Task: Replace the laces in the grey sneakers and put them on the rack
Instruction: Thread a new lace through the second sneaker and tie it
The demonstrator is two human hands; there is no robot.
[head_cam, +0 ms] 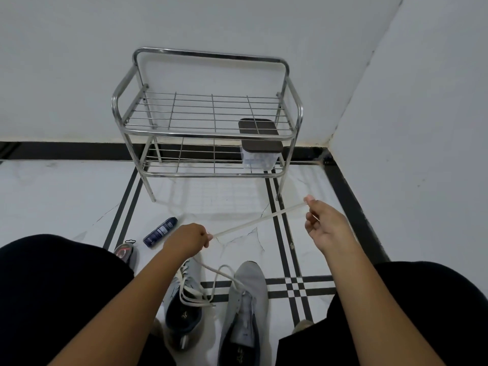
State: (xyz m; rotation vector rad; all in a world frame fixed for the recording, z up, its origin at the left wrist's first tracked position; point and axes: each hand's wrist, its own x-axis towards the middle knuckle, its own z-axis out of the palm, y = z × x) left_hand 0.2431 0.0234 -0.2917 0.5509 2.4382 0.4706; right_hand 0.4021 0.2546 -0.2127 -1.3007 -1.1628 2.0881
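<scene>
At the bottom centre of the frame, between the person's knees, the two grey sneakers stand on the tiled floor. The left sneaker [182, 310] still carries a loose white lace [192, 297] through its eyelets; the right sneaker [244, 310] shows an open tongue with little or no lacing that I can make out. Just above them, the left hand [188, 240] pinches one end of a white shoelace [257, 220], and the right hand [323, 228], at mid right, pinches the other end between thumb and fingertips, so the lace is stretched taut across the middle of the frame. A slack tail drops from the left hand toward the shoes; whether it is the same lace or another, I cannot tell.

To the lower left lie a dark spray can [160, 231] on its side and a small red-and-black object [125, 253] near the knee.

Further up, at centre, the steel shoe rack [206, 136] stands against the wall, its top shelf bare except at the right, where a clear container with a brown lid [260, 145] sits on the lower shelf beneath it.

The likely trouble is the slack tail: it could snag in the left sneaker's loops and drag the shoe over when pulled. Uneven ends would also leave the lacing lopsided. Later, the container narrows the lower shelf for the pair.
</scene>
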